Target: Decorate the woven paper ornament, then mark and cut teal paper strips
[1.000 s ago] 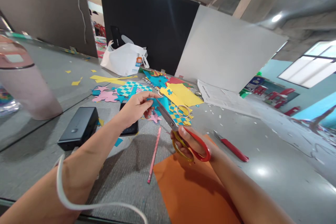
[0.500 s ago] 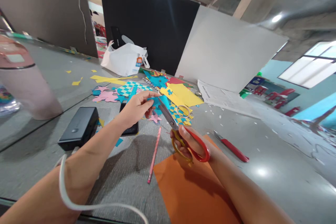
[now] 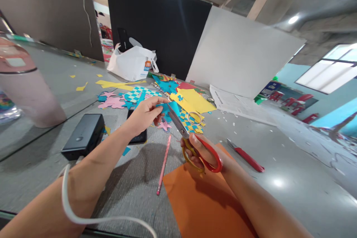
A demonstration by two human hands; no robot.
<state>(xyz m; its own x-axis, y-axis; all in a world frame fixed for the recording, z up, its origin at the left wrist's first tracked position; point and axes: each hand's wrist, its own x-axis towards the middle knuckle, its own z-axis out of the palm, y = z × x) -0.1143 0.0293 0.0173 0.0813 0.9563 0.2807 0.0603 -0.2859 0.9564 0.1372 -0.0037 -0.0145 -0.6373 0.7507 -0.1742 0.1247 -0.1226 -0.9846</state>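
Note:
Between the fingertips of my left hand (image 3: 146, 114) is a small piece of blue paper (image 3: 175, 108), raised above the table. My right hand (image 3: 199, 152) is closed round the handles of a pair of scissors (image 3: 180, 128), one handle red and one yellow. The blades point up and left, their tips at the blue paper. Below my right hand lies a sheet of orange paper (image 3: 206, 200). A pink pencil (image 3: 164, 165) rests just left of that sheet. A black phone (image 3: 139, 137) is partly hidden under my left hand.
Cut paper pieces, pink stars (image 3: 165, 125) and yellow sheets (image 3: 196, 99) are heaped behind my hands. A red-handled knife (image 3: 249, 159) lies at the right. On the left stand a black box (image 3: 83, 135) with a white cable (image 3: 68, 204) and a pink bottle (image 3: 30, 85). Newspaper (image 3: 240, 106) lies farther back.
Hardly anything differs. The scissors' handles have shifted very slightly; my left hand and the blue paper stay in place.

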